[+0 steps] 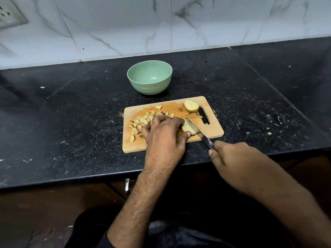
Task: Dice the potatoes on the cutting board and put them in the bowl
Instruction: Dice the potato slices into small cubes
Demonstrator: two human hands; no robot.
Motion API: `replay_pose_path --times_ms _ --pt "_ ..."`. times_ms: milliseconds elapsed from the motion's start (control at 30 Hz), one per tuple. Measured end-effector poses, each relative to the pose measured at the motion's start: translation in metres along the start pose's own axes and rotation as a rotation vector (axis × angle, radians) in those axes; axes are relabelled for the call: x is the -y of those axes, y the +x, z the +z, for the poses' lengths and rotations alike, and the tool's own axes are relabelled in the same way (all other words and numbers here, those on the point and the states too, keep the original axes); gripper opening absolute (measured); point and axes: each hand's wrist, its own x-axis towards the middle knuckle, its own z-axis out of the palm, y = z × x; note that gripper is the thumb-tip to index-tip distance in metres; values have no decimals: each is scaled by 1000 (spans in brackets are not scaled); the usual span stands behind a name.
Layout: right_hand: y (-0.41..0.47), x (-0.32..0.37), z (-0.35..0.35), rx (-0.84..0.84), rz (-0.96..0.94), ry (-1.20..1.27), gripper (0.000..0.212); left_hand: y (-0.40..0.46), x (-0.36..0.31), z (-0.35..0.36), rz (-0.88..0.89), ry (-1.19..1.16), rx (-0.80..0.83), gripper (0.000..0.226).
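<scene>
On the black speckled surface [71, 108], backed by a white marbled wall [125, 24] with a metal plate [9, 13] at the far left, lies a wooden cutting board [213, 129] near the front edge. Just behind it, apart from it, stands a green bowl [150, 76], which looks empty. Crumbs and scraps dot the stone, most to the right of the board.

Over the board's middle, the left hand [163, 135] curls its fingers round a potato piece [187, 128] and presses it down, the thumb lying along its near side. From the right, the right hand [232, 160] is closed round a knife [198, 131] handle, and the blade rests on that piece, just beside the left thumb. A pile of diced cubes [141, 122] sits on the board's left half, partly hidden under the left hand. At the far right corner, by the handle slot, lies a potato half [191, 105], cut face up, and a thin peel-like sliver [192, 115] lies below it.

Dicing seems about midway. Worst risk: the blade sits so near the thumb that a slip off the rounded, wet piece could nick it. Since the board lies close to the front edge, a hard push might also shift it, or scatter cubes off the left side.
</scene>
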Motion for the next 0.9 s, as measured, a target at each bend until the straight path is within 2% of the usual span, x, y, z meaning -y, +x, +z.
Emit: replay_pose_path --times_ms 267,433,900 --pt "4 8 4 -56 -23 38 29 0 2 -2 33 89 -14 33" --pt "6 15 7 -88 -28 79 29 3 -2 -4 42 117 63 42" --pt "6 17 2 -90 -46 37 31 9 -5 -5 13 134 119 33"
